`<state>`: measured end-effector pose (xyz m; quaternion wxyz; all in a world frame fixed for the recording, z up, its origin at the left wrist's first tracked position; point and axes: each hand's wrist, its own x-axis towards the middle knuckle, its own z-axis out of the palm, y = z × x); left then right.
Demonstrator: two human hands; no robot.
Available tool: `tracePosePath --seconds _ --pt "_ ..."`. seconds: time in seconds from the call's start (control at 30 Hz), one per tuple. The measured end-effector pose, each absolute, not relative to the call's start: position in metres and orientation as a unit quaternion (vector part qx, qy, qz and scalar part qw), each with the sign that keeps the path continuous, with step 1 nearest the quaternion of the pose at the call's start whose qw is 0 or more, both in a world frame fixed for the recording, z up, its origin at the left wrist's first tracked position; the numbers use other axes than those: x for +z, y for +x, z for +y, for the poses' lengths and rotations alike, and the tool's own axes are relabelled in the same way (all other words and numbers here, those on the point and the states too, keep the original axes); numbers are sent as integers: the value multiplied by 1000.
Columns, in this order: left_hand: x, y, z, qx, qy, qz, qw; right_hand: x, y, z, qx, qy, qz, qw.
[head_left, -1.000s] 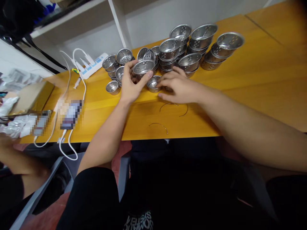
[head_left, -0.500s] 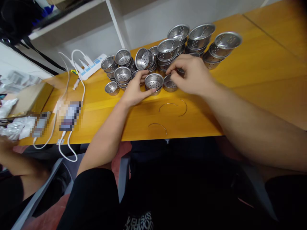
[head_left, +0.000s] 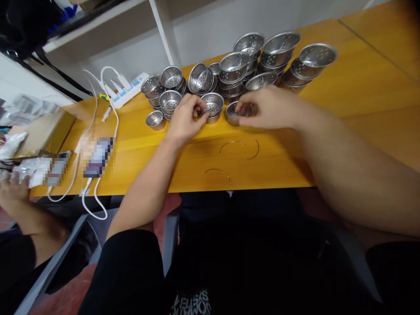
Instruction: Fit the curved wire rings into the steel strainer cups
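"Two hands, two targets?"
"Yes. The left hand (head_left: 187,117) was curled beside a small stack of round, silver, perforated metal cups (head_left: 215,105); the right hand (head_left: 267,107) was nearer one low, round, silver metal cup (head_left: 231,115), just left of its fingertips on the yellow wooden table (head_left: 187,175)."
"Long axis?"
"None; it stood upright."
"Fingers?"
"Bent; whether either hand clamped metal, I couldn't tell."
"Other counts?"
"Three thin, curved metal wires (head_left: 218,169), nearer the edge."
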<state>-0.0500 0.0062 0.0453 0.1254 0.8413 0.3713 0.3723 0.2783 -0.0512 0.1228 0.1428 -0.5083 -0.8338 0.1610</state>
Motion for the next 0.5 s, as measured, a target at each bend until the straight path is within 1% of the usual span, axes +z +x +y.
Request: tracePosePath --seconds 0.07,0.1,0.13,0.17,0.23,0.3,0.37,0.5 --pt "45 -45 0 363 841 366 168 121 278 -49 152 -505 -846 81" --pt "44 -42 -3 357 839 362 194 120 278 -49 143 -505 -848 77" --pt "44 -40 -6 351 837 358 220 120 278 -50 136 -505 -847 96" --pt "44 -37 -9 348 833 356 241 121 278 -51 137 -502 -843 133" --pt "45 -35 -14 350 823 358 270 124 277 -57 161 -486 -827 232" --pt "45 -33 -17 352 814 360 290 127 275 -64 187 -458 -812 308" --pt "43 -32 -18 350 813 352 304 128 271 -70 205 -423 -814 341" --pt "29 -33 -5 366 830 296 299 122 264 -74 234 -335 -843 350"
